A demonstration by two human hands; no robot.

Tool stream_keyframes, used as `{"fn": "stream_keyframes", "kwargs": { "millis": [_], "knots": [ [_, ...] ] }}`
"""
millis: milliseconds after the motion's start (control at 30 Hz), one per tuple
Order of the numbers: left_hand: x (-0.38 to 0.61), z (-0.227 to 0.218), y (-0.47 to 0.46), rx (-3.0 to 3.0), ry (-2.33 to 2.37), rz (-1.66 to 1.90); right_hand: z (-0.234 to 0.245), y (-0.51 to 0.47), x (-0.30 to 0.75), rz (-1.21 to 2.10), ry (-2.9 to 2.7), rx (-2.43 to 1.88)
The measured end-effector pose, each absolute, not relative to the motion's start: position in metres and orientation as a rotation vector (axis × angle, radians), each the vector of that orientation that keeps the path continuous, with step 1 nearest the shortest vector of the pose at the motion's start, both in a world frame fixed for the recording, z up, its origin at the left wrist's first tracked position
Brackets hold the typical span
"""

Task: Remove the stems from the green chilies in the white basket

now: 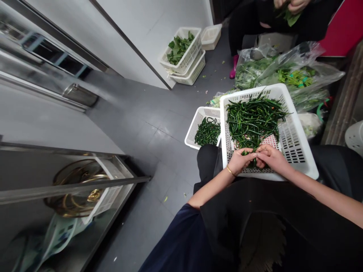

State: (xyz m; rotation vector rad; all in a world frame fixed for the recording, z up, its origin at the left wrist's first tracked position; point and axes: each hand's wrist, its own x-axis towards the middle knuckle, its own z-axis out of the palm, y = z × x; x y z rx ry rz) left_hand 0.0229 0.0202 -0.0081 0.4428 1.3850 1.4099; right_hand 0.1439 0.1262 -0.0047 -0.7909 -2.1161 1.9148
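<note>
A large white plastic basket (295, 132) rests on my lap with a heap of long green chili peppers (255, 117) in it. Over its near side, my left hand (240, 161) is closed around a few green chilies, their dark ends showing between the fingers. Thumb and fingers pinched, my right hand (269, 158) meets the left fingertips at these chilies; the exact grip point is partly hidden. Left of the large basket, a smaller white basket (190, 130) on the floor contains more green chilies (208, 131).
Clear plastic bags of leafy greens (297, 75) lie beyond the basket. Across from me sits a person whose hands (295, 5) hold green leaves. Stacked white baskets (190, 77) with greens stand by the wall. A metal shelf (124, 166) is at left.
</note>
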Motion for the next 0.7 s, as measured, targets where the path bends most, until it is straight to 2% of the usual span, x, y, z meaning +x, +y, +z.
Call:
{"fn": "stream_keyframes", "kwargs": {
  "millis": [167,267,400,567,700],
  "knots": [
    [0.005,0.008,0.014,0.911,1.367,1.057,-0.001,0.142,0.159,1.297,-2.881,-0.245],
    [-0.001,0.017,0.016,1.164,1.333,0.848,0.002,0.14,0.166,1.248,-2.985,-0.08],
    [0.0,0.02,0.023,1.284,1.361,0.685,0.004,0.138,0.168,1.415,-2.887,-0.202],
    [-0.002,0.024,0.024,1.194,1.219,0.842,0.008,0.135,0.169,2.096,-2.415,-0.411],
    [-0.006,0.039,0.018,1.056,1.145,0.849,0.016,0.123,0.162,2.225,-2.184,-0.508]
  ]
}}
